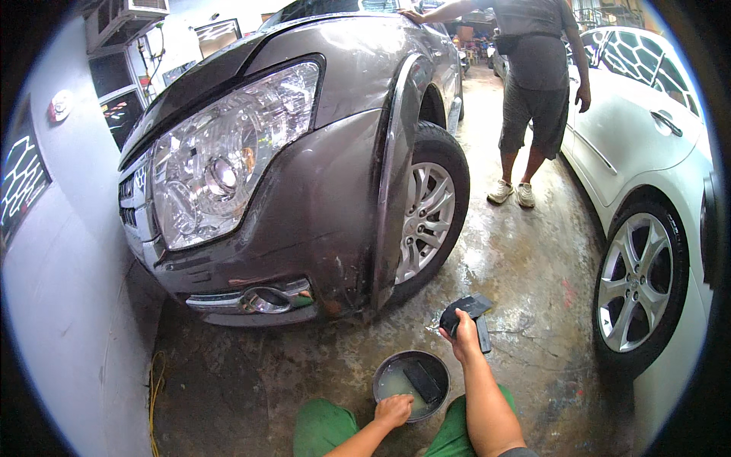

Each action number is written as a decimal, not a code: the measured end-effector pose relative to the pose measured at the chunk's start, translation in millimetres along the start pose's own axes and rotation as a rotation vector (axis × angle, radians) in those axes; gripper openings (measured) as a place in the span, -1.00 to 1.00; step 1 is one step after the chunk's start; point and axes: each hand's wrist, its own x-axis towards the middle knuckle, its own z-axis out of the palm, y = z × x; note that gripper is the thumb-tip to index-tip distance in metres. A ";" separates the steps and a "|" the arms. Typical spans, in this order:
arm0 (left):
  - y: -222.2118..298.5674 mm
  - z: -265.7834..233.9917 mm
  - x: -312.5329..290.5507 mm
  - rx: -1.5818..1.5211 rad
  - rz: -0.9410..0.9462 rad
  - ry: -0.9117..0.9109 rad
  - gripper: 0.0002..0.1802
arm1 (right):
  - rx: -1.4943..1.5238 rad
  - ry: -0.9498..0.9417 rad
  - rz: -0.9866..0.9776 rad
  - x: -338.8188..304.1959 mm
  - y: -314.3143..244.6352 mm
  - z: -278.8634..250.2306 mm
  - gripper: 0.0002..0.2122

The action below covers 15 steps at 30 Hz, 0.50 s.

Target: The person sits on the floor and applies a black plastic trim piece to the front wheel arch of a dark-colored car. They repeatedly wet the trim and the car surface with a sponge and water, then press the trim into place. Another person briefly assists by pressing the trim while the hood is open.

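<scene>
Low in the middle stands a dark round bucket [446,365] with cloudy water [394,385] in it. A black rectangular block [423,381] lies in that water. My left hand [393,411] is closed over the bucket's near left side, with its fingertips by the water; anything in them is hidden. To the bucket's upper right, my right hand [464,343] is raised and closed around a black bent sheet [472,306] that looks like sandpaper. A black block [483,335] shows beside the sheet, next to the same hand.
A dark grey car [327,206] with a large headlight [236,160] fills the upper left. At the right stands a white car [647,145]. Another person [533,84] stands between them, one hand on the grey car. The concrete floor [533,305] looks wet. A yellow cord [156,396] lies by the left wall.
</scene>
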 end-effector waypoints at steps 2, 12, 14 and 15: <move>-6.9 3.2 -1.9 0.019 -0.021 0.016 -0.70 | 0.000 0.001 0.002 -12.7 -4.1 15.5 -0.74; 14.4 -16.4 1.5 0.023 -0.105 0.000 -0.62 | -0.057 -0.002 -0.002 -13.0 2.8 18.8 -0.71; 10.7 -14.5 0.2 -0.034 -0.101 0.019 -0.65 | -0.071 -0.019 -0.004 -17.1 5.1 24.6 -0.70; 10.5 -12.6 2.0 -0.064 -0.087 0.024 -0.67 | -0.142 -0.039 0.006 -10.3 9.2 17.1 -0.72</move>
